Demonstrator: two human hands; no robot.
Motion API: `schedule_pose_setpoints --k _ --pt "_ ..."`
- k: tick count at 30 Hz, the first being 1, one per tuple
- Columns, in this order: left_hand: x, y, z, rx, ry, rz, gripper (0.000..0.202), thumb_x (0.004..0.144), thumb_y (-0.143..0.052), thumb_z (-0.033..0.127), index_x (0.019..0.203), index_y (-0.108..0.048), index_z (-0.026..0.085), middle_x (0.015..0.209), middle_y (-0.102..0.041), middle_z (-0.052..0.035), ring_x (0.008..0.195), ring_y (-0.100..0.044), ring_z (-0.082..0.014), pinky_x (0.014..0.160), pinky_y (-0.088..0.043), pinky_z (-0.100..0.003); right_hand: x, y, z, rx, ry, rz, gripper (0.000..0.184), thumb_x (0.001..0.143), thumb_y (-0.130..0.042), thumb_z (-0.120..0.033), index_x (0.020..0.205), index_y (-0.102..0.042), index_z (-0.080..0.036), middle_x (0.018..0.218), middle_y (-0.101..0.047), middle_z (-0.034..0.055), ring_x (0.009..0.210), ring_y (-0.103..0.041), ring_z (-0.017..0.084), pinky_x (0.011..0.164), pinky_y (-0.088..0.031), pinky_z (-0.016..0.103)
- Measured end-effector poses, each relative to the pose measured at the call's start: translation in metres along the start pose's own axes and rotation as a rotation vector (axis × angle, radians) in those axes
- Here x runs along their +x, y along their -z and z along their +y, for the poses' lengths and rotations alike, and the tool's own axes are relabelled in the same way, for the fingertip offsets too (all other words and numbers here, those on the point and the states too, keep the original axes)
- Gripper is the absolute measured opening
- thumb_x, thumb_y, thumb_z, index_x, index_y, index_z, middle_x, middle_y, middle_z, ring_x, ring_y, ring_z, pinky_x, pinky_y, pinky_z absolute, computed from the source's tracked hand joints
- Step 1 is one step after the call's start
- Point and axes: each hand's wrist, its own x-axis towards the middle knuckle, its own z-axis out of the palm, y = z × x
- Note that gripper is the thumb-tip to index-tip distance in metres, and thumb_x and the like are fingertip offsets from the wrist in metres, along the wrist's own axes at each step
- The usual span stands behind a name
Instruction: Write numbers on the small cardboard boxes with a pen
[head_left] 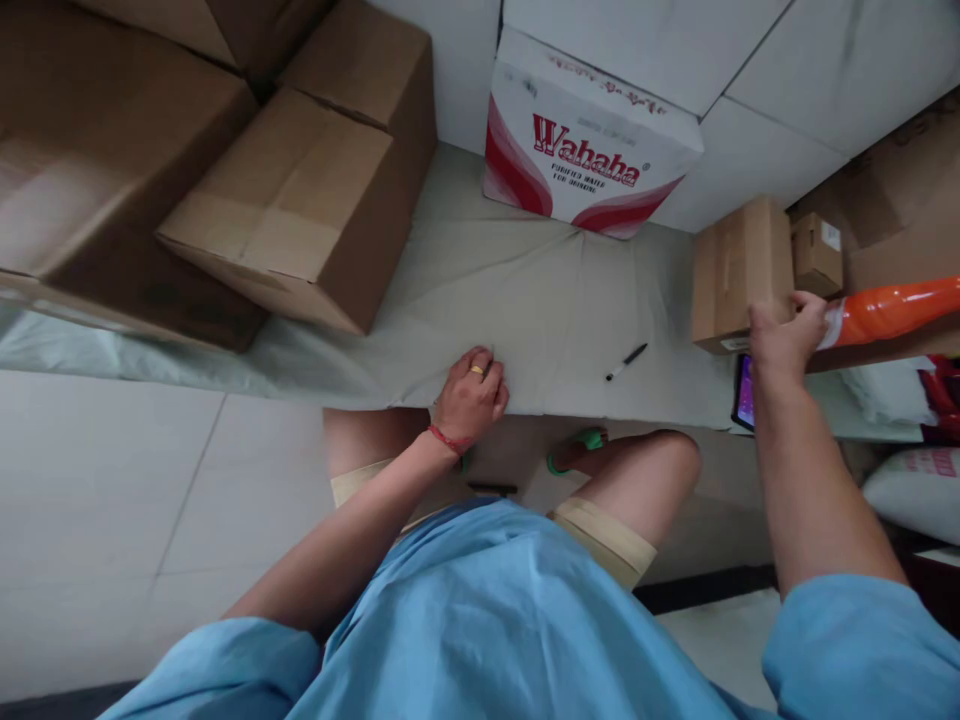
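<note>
My left hand (pixel 471 398) rests at the near edge of a pale cloth sheet (pixel 525 300) spread on the floor, fingers curled and pressed on the fabric. My right hand (pixel 786 335) reaches out to the right and is closed round the white end of an orange roll (pixel 892 310). That roll lies across a small brown carton (pixel 739 268). A black pen (pixel 626 362) lies on the sheet between my hands. A phone with a lit screen (pixel 744 392) sits just under my right wrist.
Large brown cartons (pixel 300 210) are stacked at the left on the sheet. A white and red Wahaha water box (pixel 592 135) stands at the back. More cartons (pixel 817 255) and white sacks (pixel 919 490) crowd the right side. My knees and green sandals (pixel 589 445) are below.
</note>
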Motion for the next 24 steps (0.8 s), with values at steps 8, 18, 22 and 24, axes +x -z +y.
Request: schedule_pose_setpoints --k 8,18,22,24 --pt "-0.002 0.001 -0.001 0.057 -0.053 -0.011 0.019 0.098 -0.056 0.017 0.11 -0.071 0.014 0.125 -0.069 -0.0207 0.133 -0.064 -0.0361 0.116 -0.057 -0.057 0.033 -0.045 -0.008 -0.027 -0.037 0.102 0.06 0.094 -0.076 -0.031 0.145 -0.053 -0.01 0.152 -0.046 0.0295 0.14 -0.041 0.035 0.12 -0.025 0.045" --pt "-0.005 -0.002 0.0 0.064 -0.052 -0.009 0.022 0.096 -0.059 0.015 0.114 -0.072 0.016 0.126 -0.071 -0.0193 0.134 -0.065 -0.0366 0.116 -0.057 -0.06 0.013 -0.06 -0.007 -0.224 0.327 -0.046 0.068 0.092 -0.085 -0.027 0.151 -0.053 -0.016 0.171 -0.03 0.0278 0.151 -0.02 0.033 0.114 -0.025 0.052" --pt "-0.006 -0.001 0.001 0.053 -0.054 -0.015 0.022 0.098 -0.057 0.016 0.114 -0.072 0.015 0.126 -0.071 -0.0208 0.135 -0.065 -0.0369 0.118 -0.056 -0.06 0.024 -0.059 0.004 -0.29 0.37 -0.09 0.073 0.092 -0.083 -0.019 0.156 -0.048 -0.015 0.167 -0.037 0.0282 0.154 -0.02 0.031 0.115 -0.023 0.052" --pt "-0.006 0.0 0.0 0.044 -0.055 -0.018 0.022 0.098 -0.056 0.017 0.113 -0.072 0.015 0.125 -0.071 -0.0211 0.135 -0.065 -0.037 0.117 -0.057 -0.06 0.035 -0.058 0.013 -0.317 0.351 -0.091 0.071 0.091 -0.082 -0.016 0.155 -0.05 -0.014 0.167 -0.037 0.0285 0.154 -0.02 0.03 0.118 -0.02 0.05"
